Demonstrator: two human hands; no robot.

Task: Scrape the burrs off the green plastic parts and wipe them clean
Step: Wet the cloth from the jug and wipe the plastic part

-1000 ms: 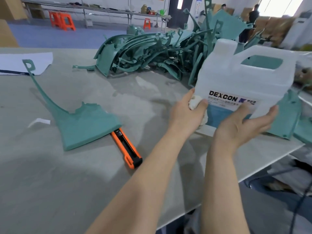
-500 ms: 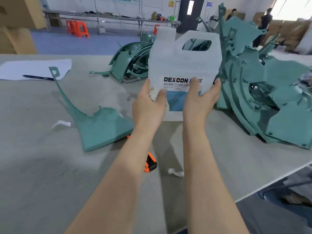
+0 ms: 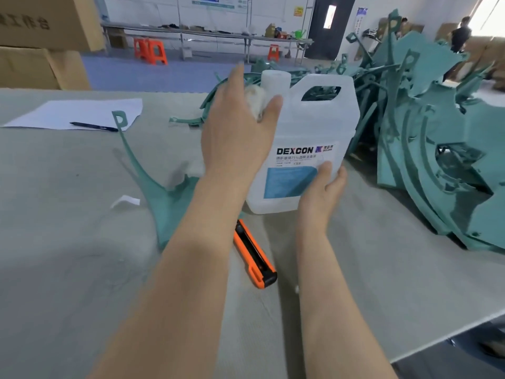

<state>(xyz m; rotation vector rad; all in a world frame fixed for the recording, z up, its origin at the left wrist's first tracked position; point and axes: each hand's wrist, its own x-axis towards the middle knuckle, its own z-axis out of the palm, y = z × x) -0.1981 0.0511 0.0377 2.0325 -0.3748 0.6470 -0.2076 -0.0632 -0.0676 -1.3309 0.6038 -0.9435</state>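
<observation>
**A:** Nearest you, just behind your left forearm, the orange utility knife lies flat on the worktop. Why down?

**B:** You need both hands for the jug. I judge scraping is paused and you are wetting the wipe.

**A:** And the hands?

**B:** Your right hand cups the lower corner of the white jug, fingers pressed on the label, steadying it upright. Your left hand is up by the cap, thumb and fingers loosely pinching a white cloth wad against the neck. Whether the cap is on, you can't tell from here.

**A:** Where's the part you're working on?

**B:** The green plastic part lies flat left of your left forearm, partly beneath it, its thin arm reaching away from you. A white scrap sits further left.

**A:** Beyond the hands?

**B:** The pile of green parts is heaped to the right of your right hand and behind the jug. Far left, a pen rests on paper. The worktop is grey and matte. Past it: cardboard boxes, orange stools, a long bench, a person by the window.
</observation>
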